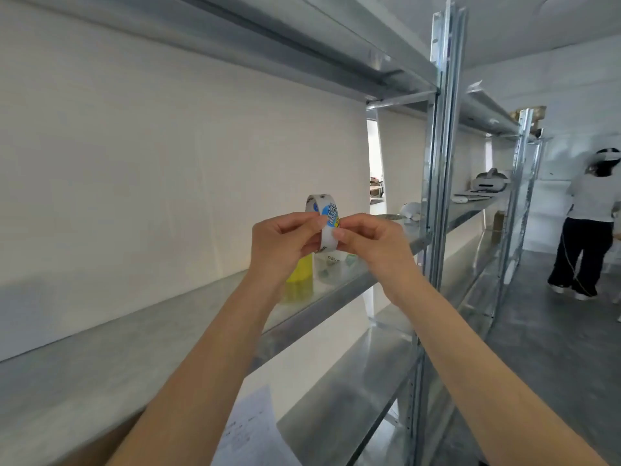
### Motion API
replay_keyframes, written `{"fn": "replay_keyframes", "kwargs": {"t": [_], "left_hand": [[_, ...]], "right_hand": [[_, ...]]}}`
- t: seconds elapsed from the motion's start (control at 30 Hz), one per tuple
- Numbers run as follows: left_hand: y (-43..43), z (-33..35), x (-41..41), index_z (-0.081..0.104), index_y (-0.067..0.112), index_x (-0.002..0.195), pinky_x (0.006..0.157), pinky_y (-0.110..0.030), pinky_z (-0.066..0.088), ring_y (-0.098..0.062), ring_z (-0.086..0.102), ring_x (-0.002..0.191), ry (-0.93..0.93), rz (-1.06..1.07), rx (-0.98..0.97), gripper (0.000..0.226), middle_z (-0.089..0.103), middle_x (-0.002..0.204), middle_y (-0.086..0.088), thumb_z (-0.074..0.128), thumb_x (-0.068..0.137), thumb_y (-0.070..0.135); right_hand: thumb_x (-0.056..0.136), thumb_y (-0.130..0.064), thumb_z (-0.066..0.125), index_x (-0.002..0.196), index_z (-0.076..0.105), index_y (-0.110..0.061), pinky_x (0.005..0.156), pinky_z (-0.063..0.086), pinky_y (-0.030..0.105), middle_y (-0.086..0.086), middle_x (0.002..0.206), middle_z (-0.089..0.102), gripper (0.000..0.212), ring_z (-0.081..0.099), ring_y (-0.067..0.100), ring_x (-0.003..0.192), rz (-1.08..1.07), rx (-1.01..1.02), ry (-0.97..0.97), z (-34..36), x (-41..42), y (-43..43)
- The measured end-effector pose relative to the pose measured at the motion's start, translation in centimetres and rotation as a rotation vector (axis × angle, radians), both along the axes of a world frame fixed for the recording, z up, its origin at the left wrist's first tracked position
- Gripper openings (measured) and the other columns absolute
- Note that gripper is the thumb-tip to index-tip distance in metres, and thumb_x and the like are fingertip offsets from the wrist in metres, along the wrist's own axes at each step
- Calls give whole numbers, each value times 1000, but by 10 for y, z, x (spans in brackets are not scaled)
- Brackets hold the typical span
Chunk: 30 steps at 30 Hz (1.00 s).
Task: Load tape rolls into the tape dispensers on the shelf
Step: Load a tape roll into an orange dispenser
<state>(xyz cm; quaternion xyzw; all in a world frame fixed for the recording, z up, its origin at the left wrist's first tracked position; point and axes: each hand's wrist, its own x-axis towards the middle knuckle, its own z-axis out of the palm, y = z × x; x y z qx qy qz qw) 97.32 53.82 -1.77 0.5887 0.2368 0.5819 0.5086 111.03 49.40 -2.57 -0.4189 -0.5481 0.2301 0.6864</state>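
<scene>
Bare metal racking against a white backing sheet, grey floor off to the right. Clamped at the centre, on edge and held clear above the shelf (134, 338): tape roll (323, 210), pinched from both sides, left hand (282, 243) at the near rim, right hand (373, 243) lower on the band, thumbs and forefingers curled tight on it, seemingly picking at the blue-and-yellow label or the loose end. Looks light and stiff through the core, slick on the wound faces, tacky wherever the end lifts; best taken by the outer rim or through the hole rather than by squeezing the flat sides. Just behind and below the knuckles, standing on the shelf: yellow dispenser (299, 284) and, beside it, what appears to be a clear dispenser (331, 269), both partly hidden, spindles not visible. No obstacle between roll and dispensers apart from the hands themselves. Below the shelf edge, sheet of paper (252, 432). To the right, upright post (443, 163), then a further bay with a white headset (490, 181); beyond, another person (584, 210), well apart.
</scene>
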Motion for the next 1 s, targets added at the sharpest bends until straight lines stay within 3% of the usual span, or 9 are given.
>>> {"fn": "replay_keyframes", "kwargs": {"t": [0.1, 0.2, 0.3, 0.4, 0.5, 0.63, 0.77, 1.0], "left_hand": [[10, 5, 10, 74, 2, 91, 78, -39, 59, -28, 73, 79, -41, 74, -20, 14, 75, 88, -14, 73, 79, 9], [20, 10, 18, 73, -1, 94, 74, -34, 60, -28, 73, 78, -82, 118, -40, 17, 75, 89, -15, 73, 79, 7], [28, 12, 25, 72, -3, 96, 76, -35, 60, -30, 73, 81, -77, 158, -48, 19, 74, 92, -17, 72, 80, 6], [36, 12, 29, 73, 0, 94, 74, -33, 60, -27, 73, 82, -77, 212, -70, 16, 75, 92, -14, 73, 79, 7], [42, 12, 32, 73, 3, 91, 75, -33, 60, -26, 73, 83, -69, 249, -81, 14, 74, 94, -13, 74, 79, 9], [47, 10, 33, 73, 2, 92, 78, -35, 59, -28, 72, 87, -74, 281, -91, 16, 74, 96, -16, 74, 78, 9], [48, 6, 35, 72, 0, 95, 80, -36, 59, -30, 72, 89, -69, 284, -85, 18, 73, 97, -18, 73, 79, 8], [49, 1, 38, 72, 0, 92, 81, -39, 59, -28, 71, 84, -50, 282, -77, 14, 74, 94, -17, 71, 80, 6]], "right_hand": [[83, 4, 66, 88, 69, 0, 76, 59, 27, 19, 88, 69, 7, 65, 25, 79, 81, 10, -17, 9, 12, 23], [83, 1, 67, 89, 69, 1, 71, 57, 22, 16, 84, 70, 7, 67, 17, 72, 154, 2, -70, 16, 26, 45], [83, -8, 70, 85, 72, -10, 70, 57, 23, 4, 78, 71, 4, 66, 10, 68, 186, -16, -120, 12, 41, 67], [85, -14, 69, 87, 73, -17, 59, 52, 23, -2, 79, 71, 5, 64, 8, 63, 107, -31, -186, 3, 58, 90], [84, -20, 70, 95, 70, -21, 51, 46, 18, -3, 96, 68, 11, 62, 10, 62, -31, -114, -369, -7, 75, 112], [84, -28, 68, 109, 68, -19, 75, 40, 22, 0, 110, 67, 26, 59, 15, 90, -207, -198, -711, -21, 82, 126], [87, -24, 62, 106, 68, -11, 73, 38, 29, 8, 110, 65, 25, 56, 22, 90, -316, -211, -854, -31, 75, 121], [87, -19, 62, 104, 64, -11, 69, 31, 25, 6, 110, 63, 19, 54, 22, 94, -352, -223, -780, -33, 72, 122]]}}
